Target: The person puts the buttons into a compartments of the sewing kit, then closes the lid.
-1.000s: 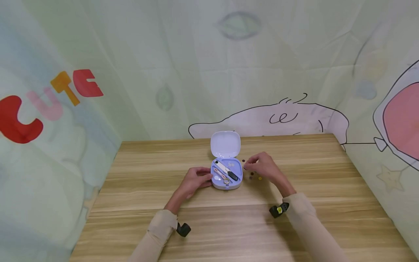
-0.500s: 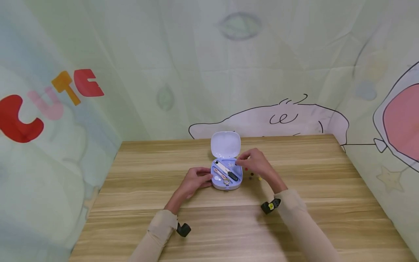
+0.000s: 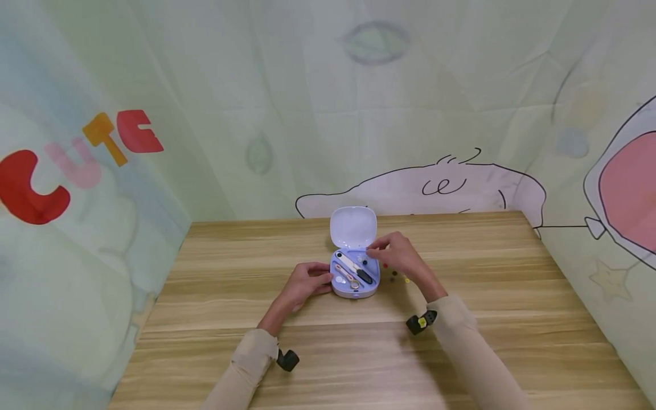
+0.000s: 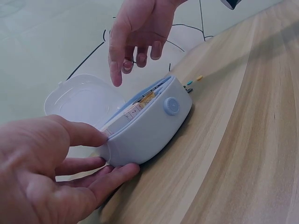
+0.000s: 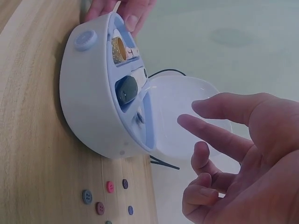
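Note:
A small white sewing box (image 3: 355, 294) with a pale blue inner tray stands with its lid (image 3: 353, 228) raised. My left hand (image 3: 302, 283) grips the box's left side, its fingers and thumb against the wall and rim in the left wrist view. Over the box's right rear corner is my right hand (image 3: 400, 254), thumb and index finger apart and nothing between them in the right wrist view. Beneath it, a dark button (image 5: 140, 116) lies in the right compartment near pale ones. A white tool with a black end (image 3: 364, 275) lies diagonally across the tray, beside a pinkish piece with a gold ring (image 3: 354, 283).
On the wooden table (image 3: 246, 330), just right of the box, several loose buttons lie scattered, among them a red button (image 5: 110, 186), a grey-blue button (image 5: 87, 196) and a yellow button (image 3: 407, 280). A printed cloth backdrop (image 3: 246, 102) stands behind the table.
My right hand has moved left from the table beside the box to over its right compartment, and has let go of a dark button there. The left hand stays in place.

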A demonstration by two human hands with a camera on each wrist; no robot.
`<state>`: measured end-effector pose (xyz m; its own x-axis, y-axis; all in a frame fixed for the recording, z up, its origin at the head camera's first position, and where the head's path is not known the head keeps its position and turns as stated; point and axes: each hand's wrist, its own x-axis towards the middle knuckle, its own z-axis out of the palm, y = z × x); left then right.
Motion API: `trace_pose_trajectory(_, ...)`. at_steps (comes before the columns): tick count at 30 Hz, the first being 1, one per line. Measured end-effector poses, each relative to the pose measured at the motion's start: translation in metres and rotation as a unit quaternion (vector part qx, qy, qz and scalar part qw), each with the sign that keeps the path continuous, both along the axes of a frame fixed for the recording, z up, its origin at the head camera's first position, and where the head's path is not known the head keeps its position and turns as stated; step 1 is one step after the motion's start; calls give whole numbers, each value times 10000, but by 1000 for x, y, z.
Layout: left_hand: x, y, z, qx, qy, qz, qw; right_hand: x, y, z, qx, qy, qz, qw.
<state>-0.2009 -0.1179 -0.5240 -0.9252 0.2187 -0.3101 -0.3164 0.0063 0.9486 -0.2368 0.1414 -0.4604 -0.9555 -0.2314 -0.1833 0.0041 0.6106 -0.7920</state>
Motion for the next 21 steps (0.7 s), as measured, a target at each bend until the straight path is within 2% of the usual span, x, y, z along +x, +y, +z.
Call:
trace_pose_trajectory(12, -1, 1, -2, -80, 20, 68, 9999, 3, 10, 7, -47, 118, -147, 9998)
trace_pose_trajectory(21, -2, 1, -3, -93, 5, 87, 9999, 5, 21, 5, -26, 197, -163, 9997)
